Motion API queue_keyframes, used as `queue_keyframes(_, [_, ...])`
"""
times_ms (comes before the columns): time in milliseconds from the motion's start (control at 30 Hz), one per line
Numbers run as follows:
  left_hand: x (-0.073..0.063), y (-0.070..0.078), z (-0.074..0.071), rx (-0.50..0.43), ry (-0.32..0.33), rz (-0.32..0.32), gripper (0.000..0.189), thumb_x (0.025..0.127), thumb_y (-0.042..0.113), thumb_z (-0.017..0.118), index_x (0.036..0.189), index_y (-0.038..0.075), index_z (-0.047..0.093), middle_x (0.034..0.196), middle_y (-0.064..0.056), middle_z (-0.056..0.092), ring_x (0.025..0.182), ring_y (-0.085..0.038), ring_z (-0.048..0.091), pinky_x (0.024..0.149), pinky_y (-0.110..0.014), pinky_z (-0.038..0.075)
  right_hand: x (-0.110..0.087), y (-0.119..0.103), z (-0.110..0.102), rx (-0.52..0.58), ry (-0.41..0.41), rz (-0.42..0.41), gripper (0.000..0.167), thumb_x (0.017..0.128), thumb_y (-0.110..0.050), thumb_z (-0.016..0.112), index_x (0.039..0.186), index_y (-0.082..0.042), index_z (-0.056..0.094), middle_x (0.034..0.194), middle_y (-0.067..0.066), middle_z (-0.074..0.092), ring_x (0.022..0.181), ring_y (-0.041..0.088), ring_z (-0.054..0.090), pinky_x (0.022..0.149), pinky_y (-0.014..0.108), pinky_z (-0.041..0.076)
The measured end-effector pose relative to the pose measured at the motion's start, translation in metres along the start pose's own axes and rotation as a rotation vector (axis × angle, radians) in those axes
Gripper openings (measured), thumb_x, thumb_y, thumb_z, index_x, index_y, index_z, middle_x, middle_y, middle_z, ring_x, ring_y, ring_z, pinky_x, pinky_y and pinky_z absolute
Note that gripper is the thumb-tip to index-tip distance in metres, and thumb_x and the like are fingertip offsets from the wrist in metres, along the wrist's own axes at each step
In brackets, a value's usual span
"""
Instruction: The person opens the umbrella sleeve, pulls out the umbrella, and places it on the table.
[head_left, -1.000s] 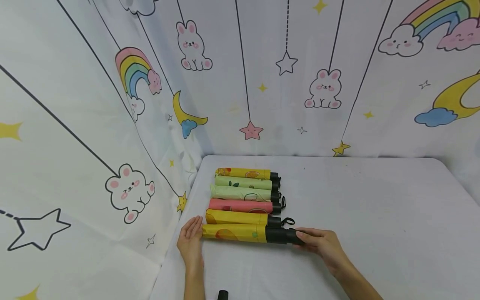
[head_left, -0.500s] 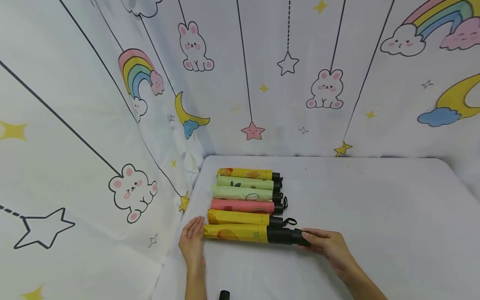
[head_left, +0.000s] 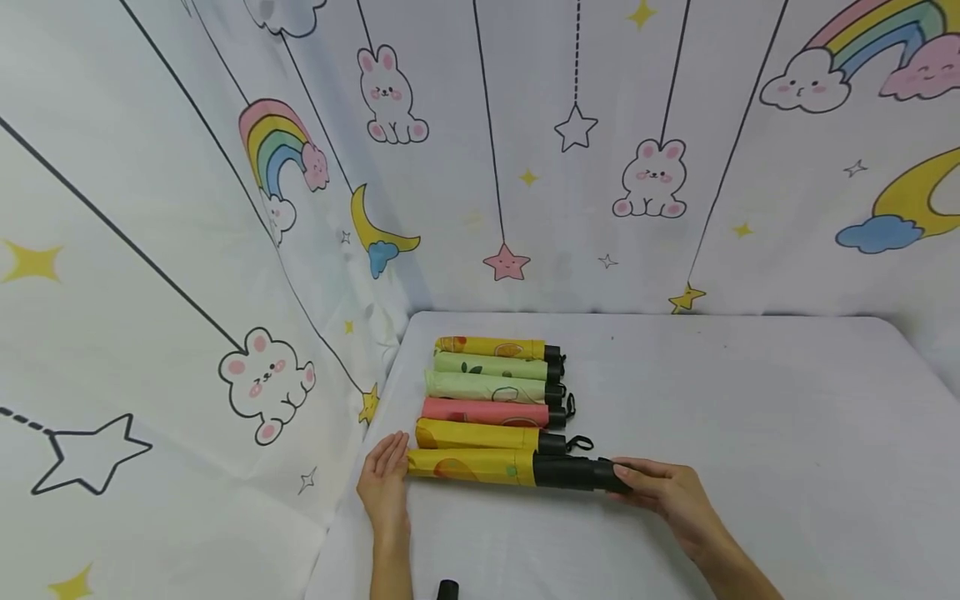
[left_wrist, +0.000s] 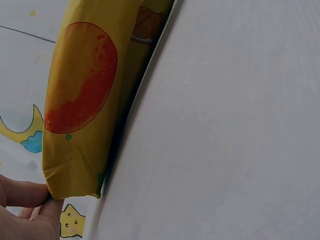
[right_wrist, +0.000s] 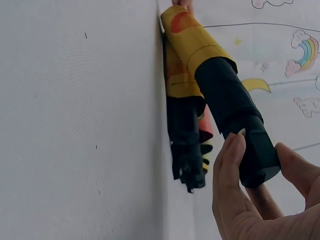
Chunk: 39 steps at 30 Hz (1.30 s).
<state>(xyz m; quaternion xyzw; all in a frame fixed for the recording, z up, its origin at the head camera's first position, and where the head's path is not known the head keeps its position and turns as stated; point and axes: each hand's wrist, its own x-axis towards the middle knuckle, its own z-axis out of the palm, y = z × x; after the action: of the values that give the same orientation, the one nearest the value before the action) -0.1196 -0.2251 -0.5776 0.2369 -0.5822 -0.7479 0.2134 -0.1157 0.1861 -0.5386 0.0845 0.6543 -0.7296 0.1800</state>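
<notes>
A folded umbrella in a yellow fruit-print sleeve (head_left: 468, 467) lies nearest the person in the head view. Its black handle end (head_left: 567, 472) sticks out of the sleeve on the right. My left hand (head_left: 384, 487) is at the sleeve's left end; in the left wrist view its thumb and fingers (left_wrist: 30, 194) pinch the end's corner. With fingers and thumb around the handle's tip, my right hand (head_left: 667, 500) grips the umbrella. Another yellow sleeved umbrella (head_left: 476, 435) lies right behind it, with a black strap loop.
Behind these lie a red sleeved umbrella (head_left: 483, 412), two light green ones, one with a leaf print (head_left: 487, 366), and a yellow one (head_left: 491, 347). A black cylindrical end (head_left: 447, 590) shows at the bottom edge. Patterned cloth (head_left: 450, 167) hangs behind the white table (head_left: 750, 417).
My right hand has moved to the right with the handle. More of the umbrella's black part shows outside the sleeve. My left hand has stayed at the sleeve's end.
</notes>
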Motion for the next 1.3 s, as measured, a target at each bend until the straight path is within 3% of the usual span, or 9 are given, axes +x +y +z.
queue_keyframes(833, [0.002,0.002,0.005,0.005,0.01,-0.004,0.042,0.1,-0.013,0.057,0.141,-0.005,0.056,0.141,-0.023,0.063,0.126,-0.024,0.066,0.097,-0.022,0.053,-0.017,-0.003,-0.029,0.0,0.006,-0.01,0.044,0.097,-0.019,0.075,0.132,0.007,0.068,0.127,0.013,0.071,0.103,0.031,0.076,0.093,0.035,0.059])
queue_keyframes(1300, [0.004,0.0,0.005,-0.027,-0.026,-0.006,0.044,0.1,-0.012,0.057,0.144,-0.005,0.053,0.144,-0.023,0.06,0.13,-0.027,0.063,0.102,-0.027,0.051,-0.026,-0.007,-0.042,0.011,0.031,0.025,0.042,0.097,-0.02,0.076,0.132,0.002,0.07,0.128,0.01,0.071,0.107,0.032,0.075,0.095,0.036,0.058])
